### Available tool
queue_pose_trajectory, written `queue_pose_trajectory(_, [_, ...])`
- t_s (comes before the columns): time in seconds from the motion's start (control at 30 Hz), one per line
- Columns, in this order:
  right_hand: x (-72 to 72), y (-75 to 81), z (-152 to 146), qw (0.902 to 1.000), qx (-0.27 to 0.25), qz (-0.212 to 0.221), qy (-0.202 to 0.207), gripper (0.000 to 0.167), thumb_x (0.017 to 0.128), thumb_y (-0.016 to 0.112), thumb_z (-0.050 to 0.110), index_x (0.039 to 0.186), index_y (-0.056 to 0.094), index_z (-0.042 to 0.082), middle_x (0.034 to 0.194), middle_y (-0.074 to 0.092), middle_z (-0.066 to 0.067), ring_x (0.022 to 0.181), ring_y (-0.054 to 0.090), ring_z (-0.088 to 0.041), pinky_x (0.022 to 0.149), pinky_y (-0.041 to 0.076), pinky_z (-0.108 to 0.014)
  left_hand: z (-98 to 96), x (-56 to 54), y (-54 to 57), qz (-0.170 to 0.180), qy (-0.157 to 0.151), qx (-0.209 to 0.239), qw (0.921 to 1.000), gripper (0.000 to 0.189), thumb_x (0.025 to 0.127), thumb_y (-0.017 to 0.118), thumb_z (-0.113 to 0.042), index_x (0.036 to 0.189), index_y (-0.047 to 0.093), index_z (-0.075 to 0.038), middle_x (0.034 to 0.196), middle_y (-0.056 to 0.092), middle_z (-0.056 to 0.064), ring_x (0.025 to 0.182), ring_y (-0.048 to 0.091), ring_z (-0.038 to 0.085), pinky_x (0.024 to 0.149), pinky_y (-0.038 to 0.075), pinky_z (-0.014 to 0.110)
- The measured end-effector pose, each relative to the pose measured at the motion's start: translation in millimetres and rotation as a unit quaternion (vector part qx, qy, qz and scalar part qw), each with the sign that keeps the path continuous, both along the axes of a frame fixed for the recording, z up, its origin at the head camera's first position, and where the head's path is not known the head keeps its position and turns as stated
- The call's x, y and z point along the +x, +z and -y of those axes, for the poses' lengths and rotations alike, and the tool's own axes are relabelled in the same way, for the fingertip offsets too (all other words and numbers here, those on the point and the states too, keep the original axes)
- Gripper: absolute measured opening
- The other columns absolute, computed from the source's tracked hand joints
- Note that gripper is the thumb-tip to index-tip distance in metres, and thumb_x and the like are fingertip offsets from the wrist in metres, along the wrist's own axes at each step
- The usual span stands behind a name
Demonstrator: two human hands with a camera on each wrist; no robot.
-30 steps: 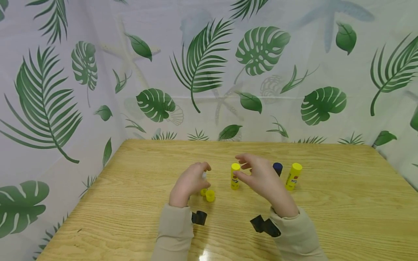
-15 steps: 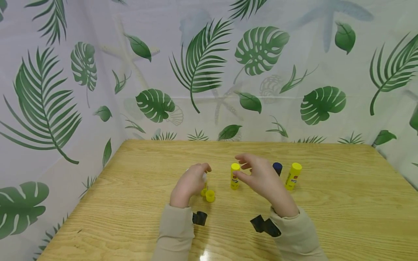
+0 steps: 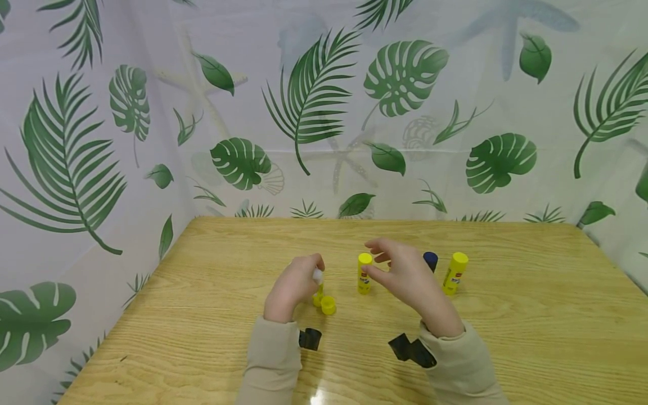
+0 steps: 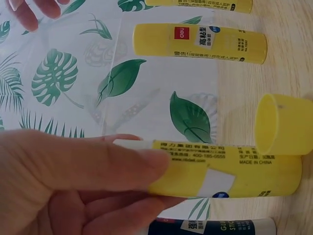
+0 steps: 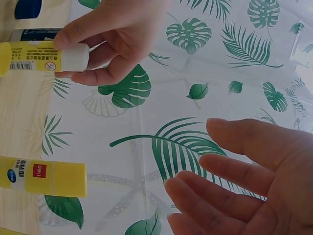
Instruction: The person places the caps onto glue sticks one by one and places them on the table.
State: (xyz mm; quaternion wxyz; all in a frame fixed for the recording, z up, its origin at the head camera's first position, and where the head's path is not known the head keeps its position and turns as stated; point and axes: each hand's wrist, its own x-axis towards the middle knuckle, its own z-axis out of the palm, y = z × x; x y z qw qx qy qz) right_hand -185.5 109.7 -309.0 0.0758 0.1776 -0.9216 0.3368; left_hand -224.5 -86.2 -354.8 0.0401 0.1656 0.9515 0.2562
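Note:
My left hand (image 3: 293,284) grips a yellow glue stick (image 4: 234,174) by its upper part, thumb across the label. The stick stands upright, uncapped, its white top (image 5: 75,57) showing past the fingers in the right wrist view. Close beside its base a yellow cap (image 3: 328,305) sits with its open side up. My right hand (image 3: 405,275) hovers with relaxed, parted fingers around nothing. Nearest to it, a capped yellow glue stick (image 3: 364,274) stands upright; the thumb tip overlaps it in the head view, while the right wrist view shows a gap between them.
Behind my right hand stands a glue stick with a dark blue cap (image 3: 431,260), partly hidden. Another yellow glue stick (image 3: 454,274) is to its right. A navy glue stick (image 4: 215,226) and a blue cap (image 5: 28,9) lie beyond my left hand, hidden in the head view.
The held glue stick and my left fingers have shifted slightly, showing more of its white top and yellow body. The yellow cap has moved a little right. My right hand stays put.

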Motion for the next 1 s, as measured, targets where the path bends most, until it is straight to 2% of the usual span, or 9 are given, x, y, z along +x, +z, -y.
queue_pose_trajectory(0.17, [-0.5, -0.9, -0.6, 1.0, 0.0, -0.004, 0.002, 0.036, 0.08, 0.065, 0.012, 0.114, 0.055, 0.002, 0.104, 0.059, -0.014, 0.09, 0.058, -0.025, 0.077, 0.045, -0.042, -1.3, 0.3, -1.2, 0.013, 0.006, -0.006, 0.9999, 0.031, 0.076, 0.057, 0.013, 0.101, 0.053, -0.005, 0.096, 0.058, 0.012, 0.081, 0.054, 0.022, 0.068, 0.045, 0.032])
queue_pose_trajectory(0.7, [-0.4, -0.7, -0.5, 0.9999, -0.005, -0.01, 0.0, 0.035, 0.079, 0.066, 0.011, 0.112, 0.057, 0.001, 0.103, 0.06, -0.013, 0.089, 0.058, -0.025, 0.076, 0.046, -0.042, 1.3, 1.9, -2.9, 0.008, -0.01, 0.001, 0.9999, 0.031, 0.077, 0.052, 0.016, 0.099, 0.049, -0.005, 0.089, 0.057, 0.011, 0.071, 0.05, 0.019, 0.063, 0.042, 0.03])
queue_pose_trajectory(1.0, [-1.6, -1.6, -1.2, 1.0, -0.005, -0.003, 0.003, 0.035, 0.08, 0.066, 0.012, 0.112, 0.056, 0.001, 0.104, 0.059, -0.014, 0.09, 0.058, -0.025, 0.077, 0.046, -0.041, 1.3, 1.7, -1.6, 0.001, -0.014, 0.011, 0.9998, 0.027, 0.078, 0.055, 0.012, 0.097, 0.048, -0.005, 0.091, 0.057, 0.011, 0.077, 0.052, 0.02, 0.067, 0.044, 0.032])
